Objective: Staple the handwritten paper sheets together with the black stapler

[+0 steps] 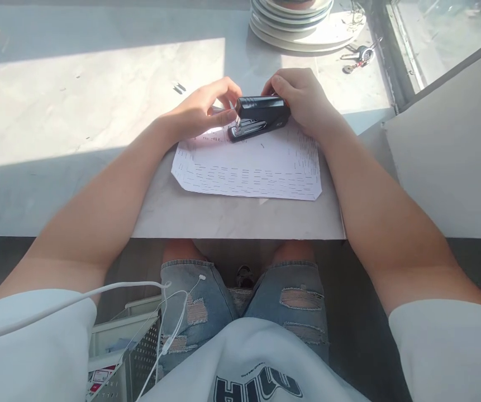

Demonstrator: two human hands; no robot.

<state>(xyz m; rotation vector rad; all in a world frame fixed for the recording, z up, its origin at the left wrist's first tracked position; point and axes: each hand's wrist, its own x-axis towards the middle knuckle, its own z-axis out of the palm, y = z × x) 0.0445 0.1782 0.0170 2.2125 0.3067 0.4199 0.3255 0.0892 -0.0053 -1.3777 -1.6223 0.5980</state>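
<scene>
Lighting: bright daylight, strongest on the pale, marbled, flat-topped desk (244, 220), where a hard-edged sunlit patch lies left of my hands and another at upper right near the grey-framed glass window (445, 39). Grey-blue shadow borders both patches. Below the desk, dim. Glare: the white, marked, cut-cornered paper sheet (248, 173) washes out near my left fingers (229, 116). Quality: slightly soft overall; fine marks indistinct; forearms appear stretched toward the frame edges.

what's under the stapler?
White paper with short dark dashes, seen around the base of the stapler. The patch directly beneath is covered, and so is the table under the paper. Right hand grips the stapler.
</scene>
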